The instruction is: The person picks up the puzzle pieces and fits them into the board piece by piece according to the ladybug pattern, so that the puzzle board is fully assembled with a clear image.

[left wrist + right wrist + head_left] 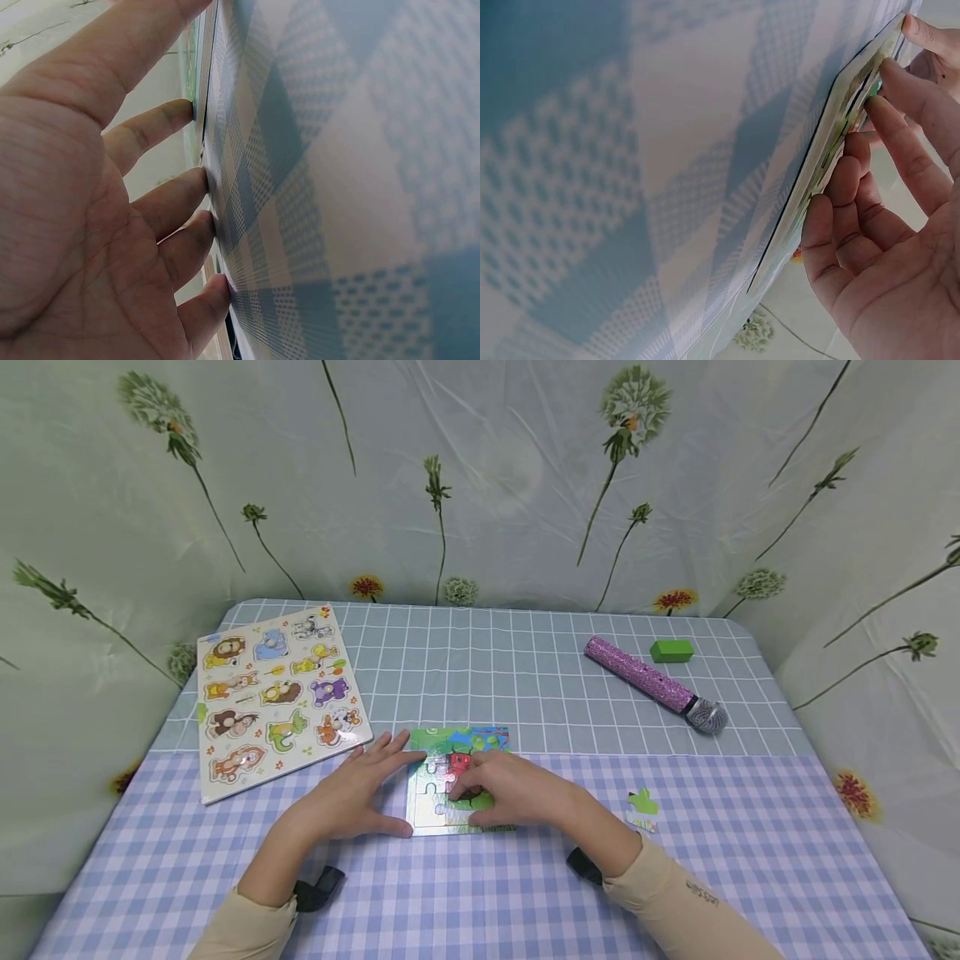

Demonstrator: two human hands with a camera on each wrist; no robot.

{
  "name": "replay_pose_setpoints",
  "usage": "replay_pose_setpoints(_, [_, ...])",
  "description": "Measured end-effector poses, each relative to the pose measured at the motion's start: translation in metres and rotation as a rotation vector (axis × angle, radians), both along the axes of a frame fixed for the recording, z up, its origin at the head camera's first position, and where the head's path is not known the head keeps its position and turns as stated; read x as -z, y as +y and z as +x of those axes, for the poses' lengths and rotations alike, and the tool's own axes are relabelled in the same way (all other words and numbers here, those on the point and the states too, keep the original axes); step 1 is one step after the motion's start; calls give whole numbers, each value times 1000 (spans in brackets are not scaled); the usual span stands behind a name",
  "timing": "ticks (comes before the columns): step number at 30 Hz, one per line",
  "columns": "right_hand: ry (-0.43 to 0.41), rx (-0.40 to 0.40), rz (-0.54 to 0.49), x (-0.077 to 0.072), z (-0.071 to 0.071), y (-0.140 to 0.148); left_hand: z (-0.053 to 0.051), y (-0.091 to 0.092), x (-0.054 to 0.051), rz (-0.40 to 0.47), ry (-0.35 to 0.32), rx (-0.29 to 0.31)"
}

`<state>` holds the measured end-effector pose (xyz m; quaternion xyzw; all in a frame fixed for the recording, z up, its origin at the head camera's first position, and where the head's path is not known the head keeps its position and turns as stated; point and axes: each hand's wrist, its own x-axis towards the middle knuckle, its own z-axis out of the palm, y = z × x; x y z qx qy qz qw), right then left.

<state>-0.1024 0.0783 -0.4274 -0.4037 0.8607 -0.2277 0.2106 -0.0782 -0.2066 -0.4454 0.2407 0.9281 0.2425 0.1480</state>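
A small jigsaw puzzle (429,817) with a red ladybug picture on green lies in front of me, with bare slots showing piece outlines on its left side. My left hand (351,795) steadies its left edge with spread fingers, thumb at the lower corner. Fingertips of my right hand (517,787) touch the puzzle's middle and right part, covering some of the picture; I see no piece clearly pinched between them. In the right wrist view those fingers (915,165) reach down onto the thin puzzle board (810,180). A loose green-and-white puzzle piece (642,807) lies to the right.
A white animal puzzle board (258,710) lies at the left, close to my left hand. At the back right are a pink glittery microphone (641,677) and a green block (672,651). Checkered cloth (420,902) covers the front of the table.
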Motion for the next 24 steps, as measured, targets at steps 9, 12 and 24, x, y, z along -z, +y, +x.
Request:
replay_pose_setpoints(9, [66, -19, 9, 0, 1, -1, 0, 2, -3, 8, -3, -3])
replay_pose_setpoints(12, [119, -38, 18, 0, 3, 1, 0, 1, -3, 1, -5, -6])
replay_pose_setpoints(24, [137, 88, -1, -14, 11, 48, 3, 0, -2, 13, -20, -7])
